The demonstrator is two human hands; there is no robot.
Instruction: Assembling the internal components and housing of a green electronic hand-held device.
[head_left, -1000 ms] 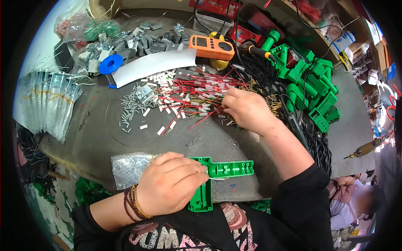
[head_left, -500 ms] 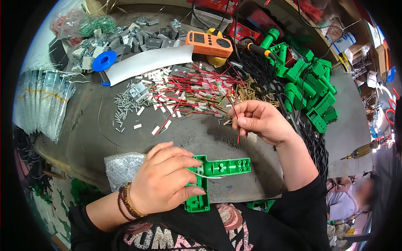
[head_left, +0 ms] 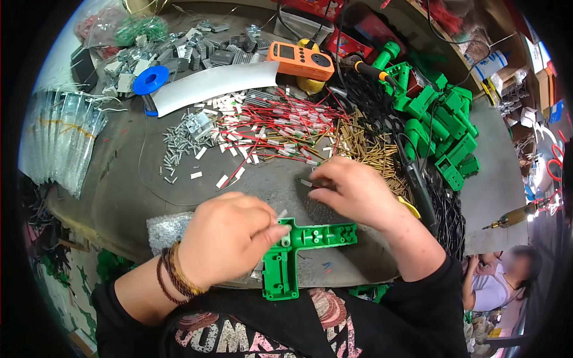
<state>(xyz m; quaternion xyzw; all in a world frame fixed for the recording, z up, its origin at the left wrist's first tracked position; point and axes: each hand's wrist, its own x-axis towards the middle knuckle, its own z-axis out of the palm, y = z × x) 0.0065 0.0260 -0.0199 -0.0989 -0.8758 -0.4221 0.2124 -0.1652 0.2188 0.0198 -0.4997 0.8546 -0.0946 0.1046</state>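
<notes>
A green plastic T-shaped housing half (head_left: 279, 271) lies open side up at the table's front edge, with ribs and posts inside. My left hand (head_left: 230, 238) is closed at its upper left corner, thumb and fingers pinched together. A small whitish piece (head_left: 283, 213) shows at those fingertips, too blurred to name. To the right and farther off, my right hand (head_left: 352, 190) is bent over the table, its thumb and forefinger around a small sleeved wire lead (head_left: 306, 182). Past the hands lies a pile of red wire leads (head_left: 286, 122) with clear sleeves and white pieces.
Screws (head_left: 177, 146) lie left of the wire pile, brass rods (head_left: 370, 146) right. Farther back are an orange meter (head_left: 300, 61), a blue solder spool (head_left: 150, 80) and metal heat sinks (head_left: 230, 52). Green housings (head_left: 444, 119) heap up at right. Bubble wrap (head_left: 167, 231) sits beside my left hand.
My right hand has moved left and nearer, and the long red wire no longer hangs from it. My left hand has drawn its fingers together, off the housing's middle.
</notes>
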